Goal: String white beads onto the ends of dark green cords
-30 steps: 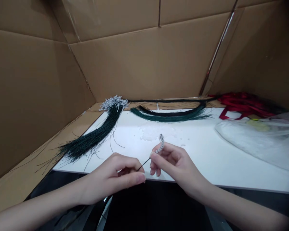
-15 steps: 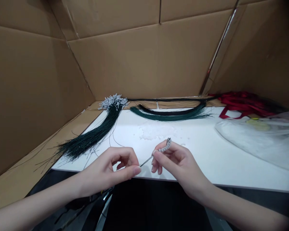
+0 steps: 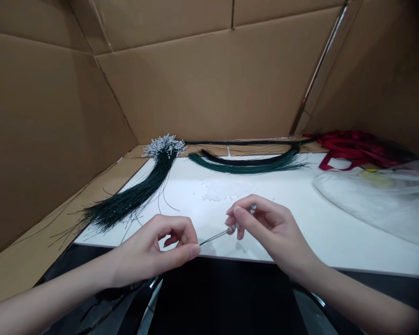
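Observation:
Between my hands runs a thin, dark doubled wire (image 3: 214,237) carrying small white beads (image 3: 233,227). My left hand (image 3: 171,244) pinches the bare wire end between thumb and forefinger. Over the beaded part, my right hand (image 3: 270,225) is closed with thumb and forefinger. Some beads stick out on either side of its fingers, and the rest are hidden. Both hands are raised near the front edge of a white board (image 3: 293,242). Behind them, small whitish translucent beads (image 3: 223,189) lie scattered on the board.
At left lies a bundle of dark green wires (image 3: 136,197) with whitish beaded tips (image 3: 165,146). A curved bundle of green and black wires (image 3: 247,168) rests at the back. Red straps (image 3: 356,146) and a clear plastic bag (image 3: 377,202) lie right. Cardboard walls (image 3: 202,88) enclose the board.
My right hand has moved right, away from my left, so more bare wire shows between them. The curled beaded tip that stood above its fingers is now mostly covered. My left hand barely moved.

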Tool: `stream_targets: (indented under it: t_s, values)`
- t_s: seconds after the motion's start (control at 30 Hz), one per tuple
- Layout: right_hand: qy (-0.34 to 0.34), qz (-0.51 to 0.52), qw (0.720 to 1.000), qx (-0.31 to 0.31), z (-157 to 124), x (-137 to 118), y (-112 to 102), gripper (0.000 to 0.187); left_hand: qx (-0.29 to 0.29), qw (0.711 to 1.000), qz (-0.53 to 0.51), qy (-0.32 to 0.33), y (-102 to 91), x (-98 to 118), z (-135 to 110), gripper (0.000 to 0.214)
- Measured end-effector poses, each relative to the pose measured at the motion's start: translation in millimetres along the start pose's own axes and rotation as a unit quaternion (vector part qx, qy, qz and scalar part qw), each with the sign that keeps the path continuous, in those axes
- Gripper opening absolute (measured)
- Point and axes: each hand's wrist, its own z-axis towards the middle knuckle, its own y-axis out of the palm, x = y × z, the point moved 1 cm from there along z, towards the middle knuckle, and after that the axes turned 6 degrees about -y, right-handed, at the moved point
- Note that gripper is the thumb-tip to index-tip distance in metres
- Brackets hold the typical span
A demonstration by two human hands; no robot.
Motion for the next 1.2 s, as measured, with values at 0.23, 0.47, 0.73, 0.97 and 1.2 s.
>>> stream_targets:
  t_s: [0.23,0.47,0.73,0.97,1.2]
  values:
    - [0.024,0.060,0.998,-0.015,-0.1,-0.7,-8.7,0.009,-0.013,1.000,0.017,0.013,-5.9,-3.1,1.0,0.025]
    - [0.032,0.043,0.998,-0.037,-1.0,1.6,-15.3,0.010,0.005,1.000,0.010,0.011,-12.5,-6.3,-1.4,0.025]
    - [-0.218,-0.230,0.948,-0.040,-6.4,-2.2,-27.6,0.009,-0.017,0.999,0.042,0.016,-20.1,-6.8,-2.6,0.025]
    - [-0.257,-0.235,0.937,-0.036,-7.4,-1.3,-27.6,0.010,-0.030,0.997,0.062,0.035,-22.2,-6.1,-4.0,0.022]
    - [-0.244,-0.234,0.940,-0.038,-8.3,1.0,-29.4,0.012,-0.031,0.996,0.072,0.043,-23.2,-6.8,-3.8,0.022]
